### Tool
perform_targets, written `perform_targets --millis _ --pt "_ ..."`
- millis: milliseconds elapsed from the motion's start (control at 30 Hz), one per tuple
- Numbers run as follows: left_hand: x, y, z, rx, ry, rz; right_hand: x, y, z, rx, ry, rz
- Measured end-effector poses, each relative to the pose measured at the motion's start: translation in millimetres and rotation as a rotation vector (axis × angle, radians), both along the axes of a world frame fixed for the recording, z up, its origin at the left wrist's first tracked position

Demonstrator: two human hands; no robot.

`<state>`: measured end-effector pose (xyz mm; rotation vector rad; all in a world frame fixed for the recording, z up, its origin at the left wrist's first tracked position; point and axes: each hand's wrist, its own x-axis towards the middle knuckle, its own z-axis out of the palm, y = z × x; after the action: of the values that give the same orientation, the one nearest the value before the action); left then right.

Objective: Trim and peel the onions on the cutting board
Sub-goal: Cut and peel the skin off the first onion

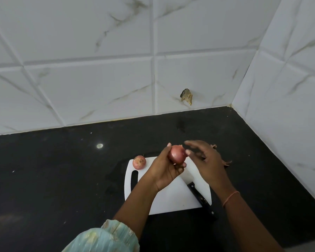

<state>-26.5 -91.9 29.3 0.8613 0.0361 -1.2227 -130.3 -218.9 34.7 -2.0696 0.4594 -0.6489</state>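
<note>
Holding one red onion above the cutting board in the left hand's curled grip — right hand open, fingers spread; better pinching loose skin at the tip.

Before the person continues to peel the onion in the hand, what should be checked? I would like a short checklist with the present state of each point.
1. Held onion gripped securely by the left hand: ok, fingers curl round it above the cutting board.
2. Right hand free to peel: ok, fingers open, holding nothing.
3. Knife safely out of the hands: ok, it lies on the board's right side.
4. Both ends of the held onion trimmed: cannot tell.
5. Second onion stable: ok, it rests at the board's far left corner.
6. Loose peels off the board: ok, they lie on the counter behind the right hand.
</note>
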Motion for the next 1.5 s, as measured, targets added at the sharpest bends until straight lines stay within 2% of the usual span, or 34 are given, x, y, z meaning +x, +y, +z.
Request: perform_targets --millis 100,300,533,700,900,1100,1233,1300,1367,1500 --pt "1 2 6 0.073 -0.119 -0.042 6 4 9 -0.020 -0.039 0.147" --pt "6 10 14 0.151 -0.138 -0.195 4 3 16 0.016 -0.113 0.205" --pt "10 20 27 -0.004 -0.109 -0.330 -1 6 25 -0.109 -0.124 0.149" --pt "8 19 24 0.066 -0.123 -0.282 2 10 28 -0.038 -0.107 0.092" --pt "-1 10 26 0.199 -0.268 -0.201 5 14 29 0.157 -0.060 0.029" --pt "0 12 22 0.123 -0.161 -0.221 0 1 20 0.202 -0.043 -0.165" --pt "1 8 23 0.175 -0.191 -0.180 -8 4 26 0.228 -0.151 -0.016" --pt "-1 6 23 0.188 -0.207 -0.168 -5 11 27 0.145 -0.119 0.068" --pt "-2 5 23 0.198 -0.218 -0.165 0 15 23 0.067 -0.088 0.051" --pt "-1 5 23 0.189 -0.242 -0.163 5 10 18 0.139 -0.109 0.025"
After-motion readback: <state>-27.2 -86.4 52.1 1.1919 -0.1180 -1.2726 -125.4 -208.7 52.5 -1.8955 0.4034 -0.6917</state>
